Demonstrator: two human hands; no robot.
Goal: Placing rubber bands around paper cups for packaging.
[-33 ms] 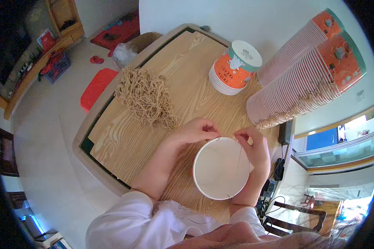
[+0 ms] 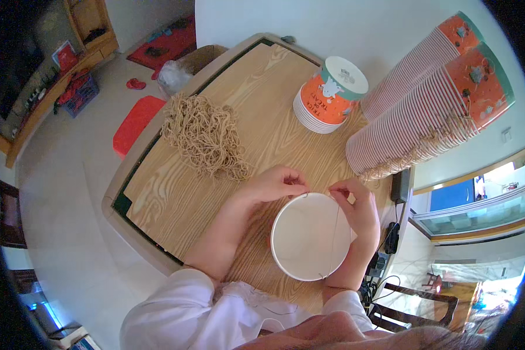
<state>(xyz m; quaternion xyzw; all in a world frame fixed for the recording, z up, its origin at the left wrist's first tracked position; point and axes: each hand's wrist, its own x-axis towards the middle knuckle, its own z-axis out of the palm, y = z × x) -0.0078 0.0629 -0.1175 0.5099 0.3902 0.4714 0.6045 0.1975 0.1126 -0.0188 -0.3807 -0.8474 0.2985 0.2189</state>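
A white-lined paper bucket [image 2: 303,239] stands on the table with its open mouth facing up. A thin string [image 2: 335,236] crosses the mouth from the near rim up to my right hand [image 2: 359,204], whose thumb and finger pinch its upper part. My left hand [image 2: 280,183] is closed in a pinch at the far rim; what lies between its fingertips is too small to make out. A loose heap of tan twine [image 2: 207,137] lies to the left, beyond my left forearm.
Several nested orange and green paper buckets [image 2: 332,96] stand upside down at the back. Two long bucket stacks [image 2: 408,119] lean at the right, tan strings [image 2: 426,149] hanging along one. Black cables [image 2: 370,286] run past the right edge of the wooden table [image 2: 268,64]. A red stool [image 2: 137,125] stands left.
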